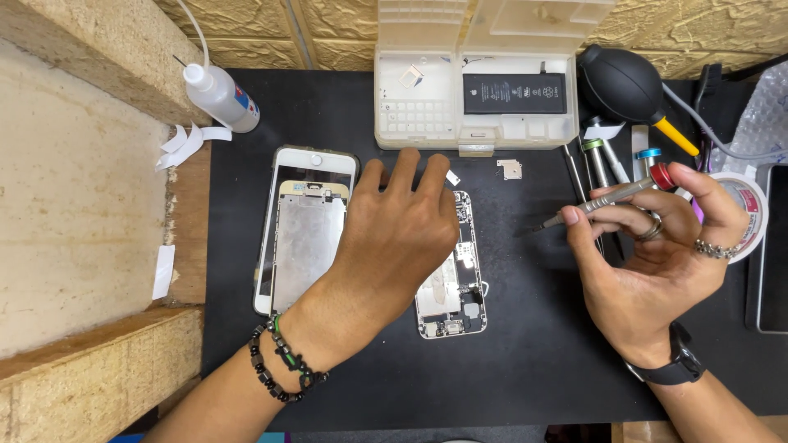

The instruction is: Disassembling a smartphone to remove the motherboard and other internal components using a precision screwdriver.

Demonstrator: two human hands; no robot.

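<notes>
An opened phone lies on a black mat (525,344). Its screen half (302,234), white with a metal backplate, lies face down on the left. The rear housing (456,303), with its internals showing, sits beside it, mostly covered by my left hand (396,238). That hand lies palm down over the housing, fingers spread and empty. My right hand (657,258), to the right above the mat, grips a slim screwdriver (611,195) with a red cap; its tip points left.
An open plastic parts box (472,102) holding a black battery (515,93) stands at the back. A white squeeze bottle (220,97) is at back left, a black air blower (624,82), spare drivers (599,160) and a tape roll (751,201) at right. A small metal plate (510,169) lies loose.
</notes>
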